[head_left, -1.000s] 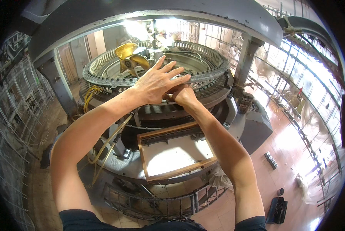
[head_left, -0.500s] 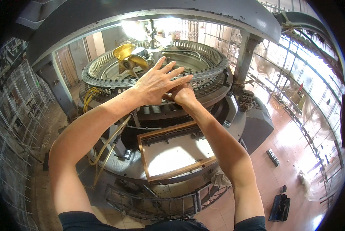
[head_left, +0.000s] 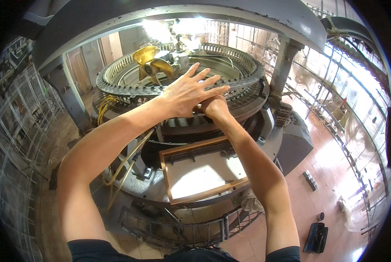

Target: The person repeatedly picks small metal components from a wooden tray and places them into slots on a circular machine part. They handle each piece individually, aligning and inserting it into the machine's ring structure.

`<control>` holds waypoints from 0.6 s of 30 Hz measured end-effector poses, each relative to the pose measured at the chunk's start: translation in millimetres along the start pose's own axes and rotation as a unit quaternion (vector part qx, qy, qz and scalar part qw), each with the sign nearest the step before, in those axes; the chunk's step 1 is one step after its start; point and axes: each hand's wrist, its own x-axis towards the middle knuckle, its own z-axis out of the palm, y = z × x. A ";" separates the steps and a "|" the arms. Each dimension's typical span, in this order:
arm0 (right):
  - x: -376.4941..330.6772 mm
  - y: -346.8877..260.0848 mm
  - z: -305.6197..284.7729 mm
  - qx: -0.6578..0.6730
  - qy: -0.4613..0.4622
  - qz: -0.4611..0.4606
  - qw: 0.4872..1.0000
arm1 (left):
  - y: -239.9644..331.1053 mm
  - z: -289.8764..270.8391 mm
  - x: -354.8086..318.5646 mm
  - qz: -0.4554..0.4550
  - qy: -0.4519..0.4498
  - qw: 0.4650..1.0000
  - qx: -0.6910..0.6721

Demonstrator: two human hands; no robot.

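Observation:
A large round machine like a circular knitting machine stands before me, its toothed metal ring [head_left: 121,92] facing up. My left hand [head_left: 187,92] lies over the near rim, fingers spread and stretched out, holding nothing visible. Just right of it and partly under its fingers, my right hand [head_left: 214,107] is closed at the ring's near side. The right fingers are mostly hidden, and what they grip cannot be made out. Behind my left hand is a yellow-bladed fan [head_left: 151,67] on the machine's centre.
Below the ring, a wooden-framed tray [head_left: 204,174] with a white base rests on the machine. Yellow hoses [head_left: 122,172] hang at the left. A grey post [head_left: 278,65] and overhead beam [head_left: 182,9] frame the machine. A black box-like object [head_left: 316,238] lies on the tiled floor.
The whole view has shifted slightly, so the machine and hands appear a little further right. Both hands keep nearly the same pose at the ring's near rim.

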 end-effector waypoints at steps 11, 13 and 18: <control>1.7 10.5 8.0 0.027 0.050 -0.003 0.998 | 1.3 2.6 1.1 -0.017 0.013 1.000 -0.017; 3.2 14.3 11.3 0.005 0.047 -0.008 0.999 | 2.2 2.0 1.6 -0.018 0.014 0.999 -0.028; 2.8 18.3 16.2 -0.006 0.061 -0.023 0.998 | 2.9 2.1 3.0 -0.014 0.019 1.000 -0.015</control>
